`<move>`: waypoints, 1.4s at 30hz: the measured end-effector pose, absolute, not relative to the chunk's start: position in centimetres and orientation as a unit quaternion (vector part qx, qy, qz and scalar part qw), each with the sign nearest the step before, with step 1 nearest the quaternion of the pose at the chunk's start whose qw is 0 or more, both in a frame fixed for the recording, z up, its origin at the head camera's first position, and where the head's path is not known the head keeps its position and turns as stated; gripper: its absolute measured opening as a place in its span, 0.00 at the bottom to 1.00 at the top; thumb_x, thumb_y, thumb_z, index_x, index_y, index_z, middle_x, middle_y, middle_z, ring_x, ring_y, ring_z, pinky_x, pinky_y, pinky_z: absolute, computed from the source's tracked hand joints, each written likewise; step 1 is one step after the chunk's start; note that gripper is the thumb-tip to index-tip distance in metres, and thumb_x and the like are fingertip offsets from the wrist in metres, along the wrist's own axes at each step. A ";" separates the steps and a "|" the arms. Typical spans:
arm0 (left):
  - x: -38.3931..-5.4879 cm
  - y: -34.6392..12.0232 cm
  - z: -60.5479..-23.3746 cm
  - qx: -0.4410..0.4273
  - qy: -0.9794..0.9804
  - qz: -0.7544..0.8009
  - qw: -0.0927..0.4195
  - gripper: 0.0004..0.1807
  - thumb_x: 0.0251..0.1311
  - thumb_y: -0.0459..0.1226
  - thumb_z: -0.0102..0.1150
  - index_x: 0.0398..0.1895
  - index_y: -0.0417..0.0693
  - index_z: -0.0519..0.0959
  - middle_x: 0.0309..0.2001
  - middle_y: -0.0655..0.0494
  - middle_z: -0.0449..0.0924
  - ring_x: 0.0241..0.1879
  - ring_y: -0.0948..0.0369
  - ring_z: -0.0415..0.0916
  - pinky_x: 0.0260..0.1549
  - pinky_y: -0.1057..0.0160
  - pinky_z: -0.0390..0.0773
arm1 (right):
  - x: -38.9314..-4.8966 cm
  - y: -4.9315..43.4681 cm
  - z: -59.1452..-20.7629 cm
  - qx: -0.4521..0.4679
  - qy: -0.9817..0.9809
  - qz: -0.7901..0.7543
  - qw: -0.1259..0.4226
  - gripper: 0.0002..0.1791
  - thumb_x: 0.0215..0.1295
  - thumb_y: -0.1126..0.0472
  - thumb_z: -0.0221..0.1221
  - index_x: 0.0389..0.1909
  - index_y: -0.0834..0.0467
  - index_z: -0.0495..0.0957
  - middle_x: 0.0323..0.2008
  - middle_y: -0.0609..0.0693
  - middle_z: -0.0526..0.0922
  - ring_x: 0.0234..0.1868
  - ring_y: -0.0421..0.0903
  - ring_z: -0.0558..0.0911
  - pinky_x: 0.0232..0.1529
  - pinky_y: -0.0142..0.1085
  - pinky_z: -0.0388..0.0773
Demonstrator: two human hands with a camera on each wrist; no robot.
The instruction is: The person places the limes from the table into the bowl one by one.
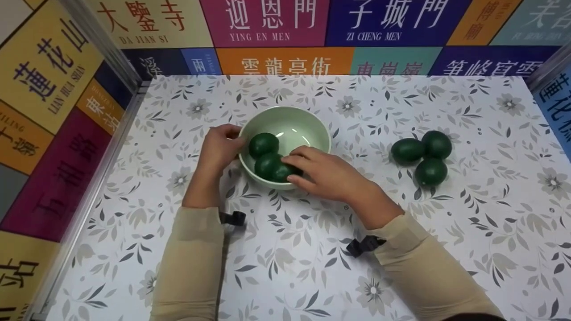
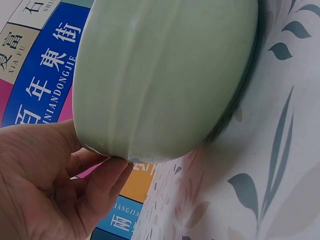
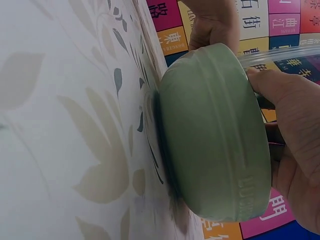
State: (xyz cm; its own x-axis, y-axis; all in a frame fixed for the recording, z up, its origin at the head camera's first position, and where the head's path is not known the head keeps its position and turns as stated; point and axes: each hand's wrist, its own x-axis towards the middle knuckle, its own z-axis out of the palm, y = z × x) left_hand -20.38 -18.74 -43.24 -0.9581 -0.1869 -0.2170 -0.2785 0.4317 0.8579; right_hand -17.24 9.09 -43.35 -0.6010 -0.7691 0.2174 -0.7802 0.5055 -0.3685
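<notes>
A pale green bowl [image 1: 308, 122] stands on the table with three dark green, avocado-like fruits inside. My left hand [image 1: 221, 147] pinches its left rim between thumb and fingers; the left wrist view shows that hand [image 2: 75, 185] against the bowl's outer wall [image 2: 165, 80]. Over the front right rim, my right hand [image 1: 330, 174] curls its fingers round one green fruit [image 1: 282, 172] low in the bowl. Another green fruit [image 1: 264, 145] lies at the left inside, and a third [image 1: 266, 165] between them. In the right wrist view the bowl wall [image 3: 215, 135] hides the fruits.
Three more dark green fruits [image 1: 430, 171] lie grouped together on the table to the right of the bowl. A floral-patterned cover [image 1: 285, 267] spreads over the table. Panels with printed lettering [image 1: 285, 60] border the back and the sides.
</notes>
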 end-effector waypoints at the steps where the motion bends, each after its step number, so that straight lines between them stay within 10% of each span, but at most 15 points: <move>1: -20.4 -18.7 -43.2 -0.138 0.844 0.516 0.045 0.17 0.66 0.36 0.59 0.57 0.47 0.84 0.52 0.49 0.80 0.46 0.55 0.78 0.41 0.61 0.85 | -17.2 9.0 -43.4 0.451 -0.864 0.221 0.015 0.23 0.78 0.46 0.56 0.66 0.52 0.79 0.60 0.53 0.79 0.60 0.50 0.80 0.59 0.48 0.80; 42: -20.2 -18.7 -43.2 -0.136 0.854 0.500 0.048 0.18 0.67 0.35 0.56 0.58 0.46 0.83 0.51 0.48 0.80 0.46 0.56 0.78 0.41 0.62 0.83 | -15.9 8.4 -43.3 0.484 -0.849 0.213 0.029 0.18 0.74 0.49 0.61 0.57 0.54 0.82 0.62 0.53 0.80 0.64 0.50 0.77 0.63 0.45 0.78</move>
